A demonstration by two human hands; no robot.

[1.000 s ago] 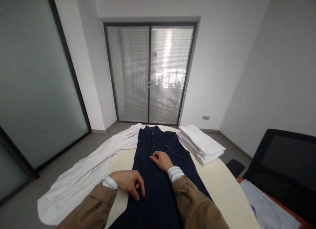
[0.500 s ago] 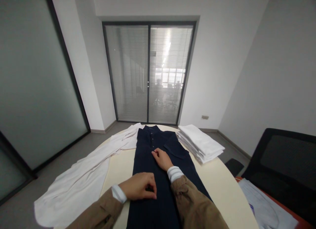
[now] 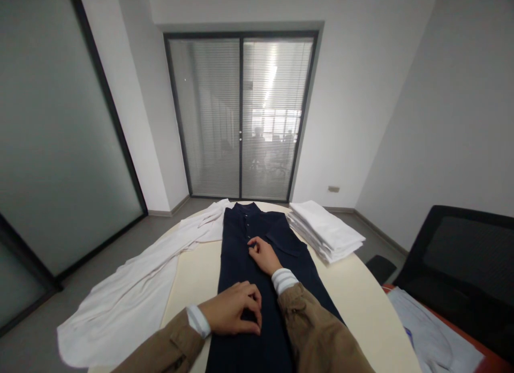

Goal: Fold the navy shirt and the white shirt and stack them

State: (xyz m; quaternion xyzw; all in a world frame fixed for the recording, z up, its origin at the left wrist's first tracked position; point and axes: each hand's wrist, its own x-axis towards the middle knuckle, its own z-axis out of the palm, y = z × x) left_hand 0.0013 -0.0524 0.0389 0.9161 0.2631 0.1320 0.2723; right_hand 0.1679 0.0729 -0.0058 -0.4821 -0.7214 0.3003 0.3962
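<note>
Dark-framed glass doors with blinds [image 3: 209,121] stand beyond a round cream table [image 3: 361,298]. My left grip [image 3: 233,310] is curved, thumb and fingers parted, at the near half of a dark navy fabric garment with a buttoned front [image 3: 236,266]. My right grip [image 3: 265,256] is curled just below its buttons [image 3: 247,225]; whether it pinches cloth I cannot tell. The garment lies lengthwise mid-table, collar [image 3: 246,207] far. Long white cloth [image 3: 136,292] spreads left; a folded white fabric stack [image 3: 327,228] sits far right, a black mesh chair [image 3: 466,255] farther right.

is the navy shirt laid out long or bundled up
Laid out long on the table: the navy shirt runs from its collar past the right hand and left hand. Hidden folds: cannot tell.
</note>
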